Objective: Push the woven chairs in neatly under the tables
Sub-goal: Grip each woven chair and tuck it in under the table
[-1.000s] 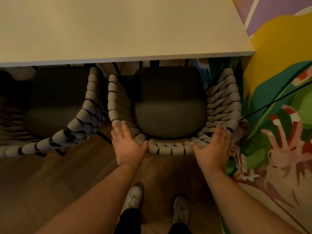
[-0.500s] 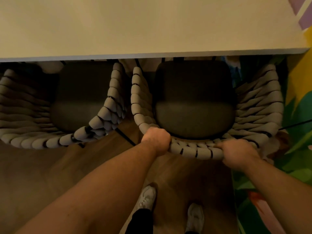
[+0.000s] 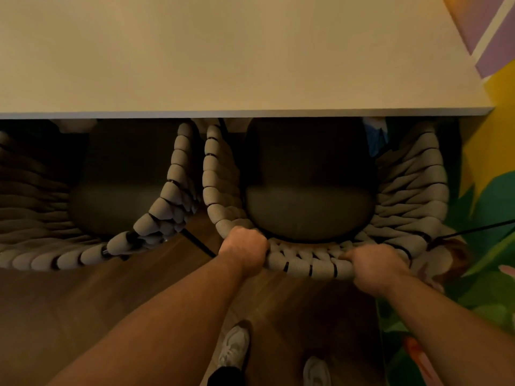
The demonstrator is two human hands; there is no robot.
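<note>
Gripping the curved back rim of the right woven chair with 2 hands: left hand curled over the rim's left bend, right hand wrapped over it further right, knuckles up, fingers folded round the thick cord weave on both sides. Stands with the front of its dark seat cushion already beneath the table edge, the rear of the seat and the whole back out over the wooden floor. Reads as the middle of the push, with more travel wanted before the back sits neat against the table edge.

Runs close beside the other woven chair on the left, the 2 neighbouring arms almost touching near the table edge; risks hooking those arms together, or knocking that chair askew, on any drift to the left. Leaves little room on the right too, with the painted wall just beside the far arm and open to scraping. Shows a thin dark line running from the wall side to the chair's rear right corner, perhaps a cable or a frame rod, too dim to tell; could snag if loose. Calls for an even shove from both hands, to avoid swinging the chair crooked through a harder push on 1 side.
</note>
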